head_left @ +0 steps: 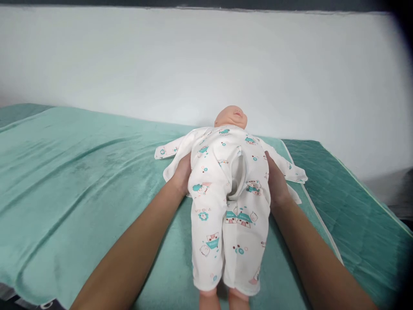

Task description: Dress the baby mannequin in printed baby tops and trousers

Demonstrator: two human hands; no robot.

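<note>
Nearest me, the doll's bare legs (209,301) poke out of white patterned trousers (208,228), which gape at the crotch. Past the trouser hems, the doll (222,168) lies on its back on the pale green blanket (97,181), stretched away between the two forearms (138,241).

At hip and waist level I have the left hand (183,174) against one flank and the right hand (277,183) against the other, so the doll sits squarely between them. The hands are well apart, each touching its side; the fingers disappear behind the clothing, so I cannot tell whether they grip.

I'd judge the body fairly light and firm, probably smooth plastic, with the soft cloth liable to slide over it. I'd trust a hold on both sides of the trunk, under the hips, over one on the loose sleeves (287,170).

Beyond the hands, the sleeves spread outward on the blanket, and the head (230,117) rests near the far edge. A darker quilted pad (355,206) shows at right; behind everything stands the white wall (129,64).
</note>
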